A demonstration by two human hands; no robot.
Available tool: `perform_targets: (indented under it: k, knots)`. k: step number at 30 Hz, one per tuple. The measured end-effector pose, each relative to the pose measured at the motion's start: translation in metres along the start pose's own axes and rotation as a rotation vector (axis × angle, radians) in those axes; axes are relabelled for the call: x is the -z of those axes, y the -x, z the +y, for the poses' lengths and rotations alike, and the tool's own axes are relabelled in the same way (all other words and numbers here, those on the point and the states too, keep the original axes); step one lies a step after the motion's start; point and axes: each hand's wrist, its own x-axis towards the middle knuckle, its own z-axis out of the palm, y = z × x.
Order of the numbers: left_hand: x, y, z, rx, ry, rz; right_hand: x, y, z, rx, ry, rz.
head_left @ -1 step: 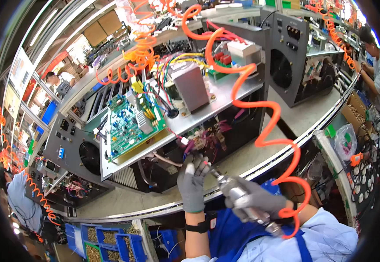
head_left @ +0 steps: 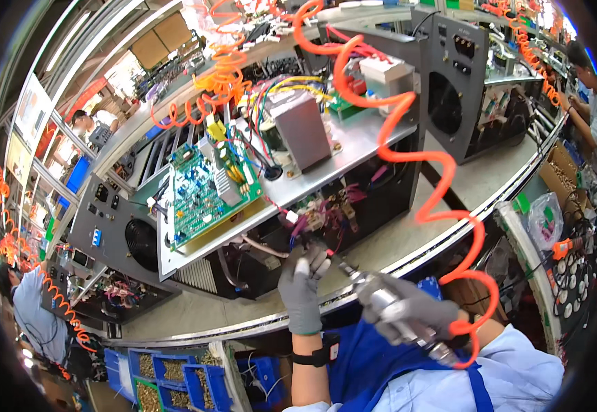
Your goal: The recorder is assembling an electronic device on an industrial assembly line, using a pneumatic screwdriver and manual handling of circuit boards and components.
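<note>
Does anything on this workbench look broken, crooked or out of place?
Nothing looks broken or spilled. The open machine chassis lies tipped on the bench, with its green circuit board and loose coloured wires exposed. The left hand reaches its underside, and the right hand holds a pneumatic screwdriver.

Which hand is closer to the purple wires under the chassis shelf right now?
Left. The left hand reaches up right under the purple wires; the right hand sits lower and to the right, holding the screwdriver.
</note>
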Motion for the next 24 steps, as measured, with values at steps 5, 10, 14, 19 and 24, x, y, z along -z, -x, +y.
perform_targets:
  k: [5, 10, 14, 19, 24]
  knots:
    - [0.038, 0.008, -0.050, -0.160, -1.017, 0.070, 0.048, 0.025, -0.006, -0.041, -0.077, 0.067]
    - [0.014, 0.010, -0.093, -0.009, -1.303, -0.052, 0.062, 0.047, 0.008, -0.061, -0.112, 0.148]
    - [-0.008, 0.001, -0.113, -0.019, -1.489, -0.051, 0.067, 0.056, 0.015, -0.072, -0.099, 0.139]
    - [0.002, 0.000, -0.102, 0.250, -0.922, -0.043, 0.072, 0.055, 0.012, -0.166, -0.032, 0.121]
    - [0.012, 0.016, -0.069, 0.547, 0.024, 0.027, 0.069, 0.050, 0.006, -0.231, 0.065, 0.033]
